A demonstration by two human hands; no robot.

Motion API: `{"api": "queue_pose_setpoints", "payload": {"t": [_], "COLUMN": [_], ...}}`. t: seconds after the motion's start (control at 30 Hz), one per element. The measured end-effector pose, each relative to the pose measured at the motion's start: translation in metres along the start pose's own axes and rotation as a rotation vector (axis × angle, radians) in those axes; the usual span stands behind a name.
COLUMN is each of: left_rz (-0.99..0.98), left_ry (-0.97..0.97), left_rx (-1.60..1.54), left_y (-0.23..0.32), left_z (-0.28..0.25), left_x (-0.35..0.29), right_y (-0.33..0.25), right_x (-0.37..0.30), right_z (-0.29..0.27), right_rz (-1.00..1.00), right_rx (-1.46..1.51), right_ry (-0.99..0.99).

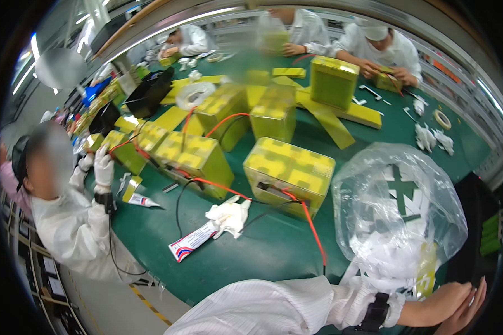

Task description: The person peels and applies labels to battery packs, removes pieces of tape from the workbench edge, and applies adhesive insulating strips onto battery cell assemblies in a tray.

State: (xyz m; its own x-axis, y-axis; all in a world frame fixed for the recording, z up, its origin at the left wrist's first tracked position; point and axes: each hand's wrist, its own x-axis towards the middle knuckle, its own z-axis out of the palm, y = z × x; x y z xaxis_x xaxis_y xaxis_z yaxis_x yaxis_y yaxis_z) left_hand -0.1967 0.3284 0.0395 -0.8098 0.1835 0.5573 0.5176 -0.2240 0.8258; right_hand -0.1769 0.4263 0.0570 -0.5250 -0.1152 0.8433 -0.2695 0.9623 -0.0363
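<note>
At the lower right rim, my left hand (439, 304) reaches across from a white sleeve with a black wrist strap. Its fingers look bent inward, and whatever they may hold is hidden. Just beyond it my right hand (468, 314) shows only partly, with fingers stretched upward close to the left hand. Nearest to both hands is a clear plastic bag (352, 195) of white scraps, with a yellow-green strip (426, 268) by its lower edge. Farther left stands a yellow-wrapped battery pack (289, 173) with red and black wires, beside a crumpled white cloth or glove (229, 216) and a glue tube (191, 241).
More wired battery packs (193, 156) stand in a row on the green table (262, 251). Another pack (334, 84) rests near yellow strips (330, 120). A gloved co-worker (67, 223) is at the left; several others sit across. Black bins (150, 95) stand far left.
</note>
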Motion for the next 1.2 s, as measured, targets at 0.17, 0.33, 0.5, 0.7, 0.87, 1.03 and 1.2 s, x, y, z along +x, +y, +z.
{"api": "queue_pose_setpoints", "payload": {"t": [0.17, 0.33, 0.5, 0.7, 0.87, 1.03, 1.2], "left_rz": [-0.176, -0.243, -0.264, -0.341, 0.047, 0.003, -0.281], "left_ry": [-0.127, -0.146, -0.253, -0.384, -0.215, -0.280, -0.466], "left_rx": [0.060, -0.178, -0.198, -0.239, 0.115, -0.039, -0.330], "left_y": [-0.015, -0.020, -0.004, -0.003, -0.010, -0.005, -0.002], "left_z": [-0.019, -0.020, -0.006, -0.013, -0.011, -0.014, -0.018], "left_x": [0.008, 0.013, 0.007, 0.005, 0.009, 0.010, 0.008], "right_y": [-0.008, -0.002, 0.013, 0.009, 0.001, 0.012, 0.003], "right_x": [0.002, 0.003, 0.001, 0.006, 0.011, 0.009, 0.014], "right_z": [0.017, 0.028, -0.002, -0.014, -0.022, -0.024, -0.020], "right_rz": [0.057, 0.153, 0.063, 0.445, 0.637, 0.485, 0.166], "right_rx": [0.115, 0.409, 0.325, 0.755, 0.822, 0.945, 0.472], "right_ry": [-0.030, 0.088, 0.037, -0.026, -0.063, -0.067, -0.018]}}
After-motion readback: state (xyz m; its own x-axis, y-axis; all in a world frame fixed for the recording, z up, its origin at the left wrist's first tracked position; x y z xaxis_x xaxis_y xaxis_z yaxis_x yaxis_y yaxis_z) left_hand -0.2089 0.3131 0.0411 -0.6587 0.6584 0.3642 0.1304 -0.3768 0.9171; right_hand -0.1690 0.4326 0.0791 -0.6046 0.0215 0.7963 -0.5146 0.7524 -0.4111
